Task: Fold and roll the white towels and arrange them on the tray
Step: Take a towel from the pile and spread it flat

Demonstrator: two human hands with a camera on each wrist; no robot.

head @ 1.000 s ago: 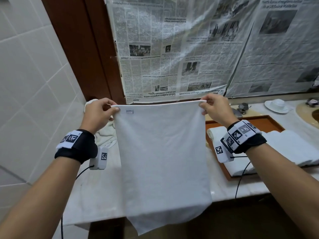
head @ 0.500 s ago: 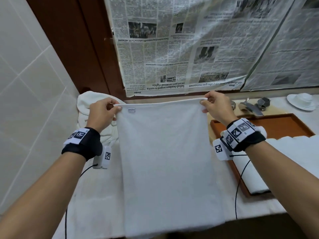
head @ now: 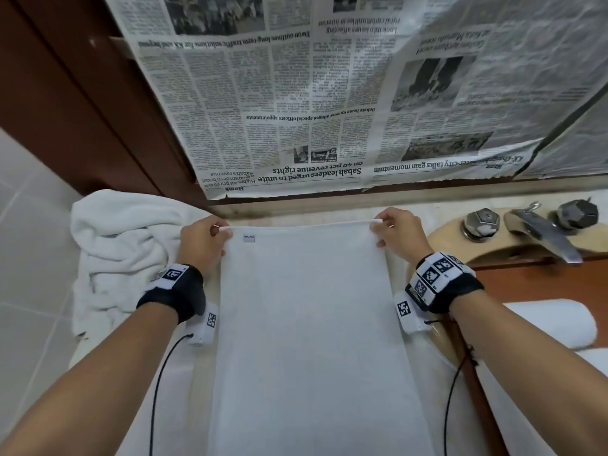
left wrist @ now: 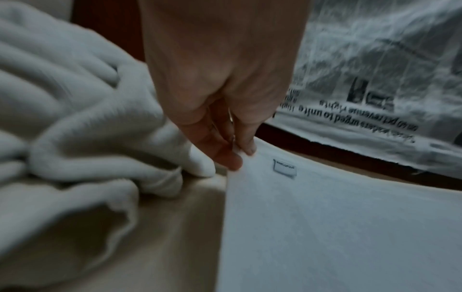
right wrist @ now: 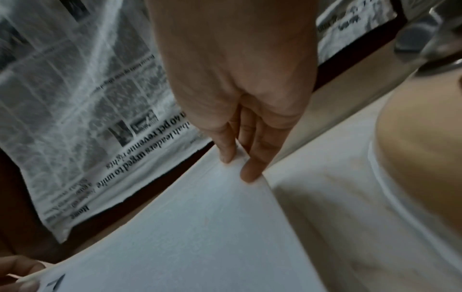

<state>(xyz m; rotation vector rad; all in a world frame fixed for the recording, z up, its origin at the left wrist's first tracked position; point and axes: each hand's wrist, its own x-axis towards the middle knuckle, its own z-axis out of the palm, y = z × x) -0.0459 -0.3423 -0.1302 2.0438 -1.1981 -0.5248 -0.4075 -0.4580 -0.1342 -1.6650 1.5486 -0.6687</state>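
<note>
Newspaper sheets [head: 329, 93] cover the far wall, hung upside down, next to a dark wood panel [head: 82, 110] on the left. Below that, the pale stone countertop [head: 427, 390]. We have one white towel [head: 306, 324] spread flat on it, running from the near edge to just short of the wall, small label [head: 249, 238] at its far-left corner (text too blurred to read). A crumpled pile of white towels [head: 121, 255] sits far left on the counter, just beside the flat one. The brown tray [head: 539, 281] is to the right with a rolled towel [head: 552, 322] on it. Tap [head: 543, 232] with two faceted knobs is at far right.

Our left hand [head: 200, 241] pinches the towel's far-left corner between thumb and fingers [left wrist: 225, 154]. Our right hand [head: 399, 235] pinches the far-right corner the same way, fingertips [right wrist: 251, 171] pressed on the hem. The far hem is pulled taut between both hands.
</note>
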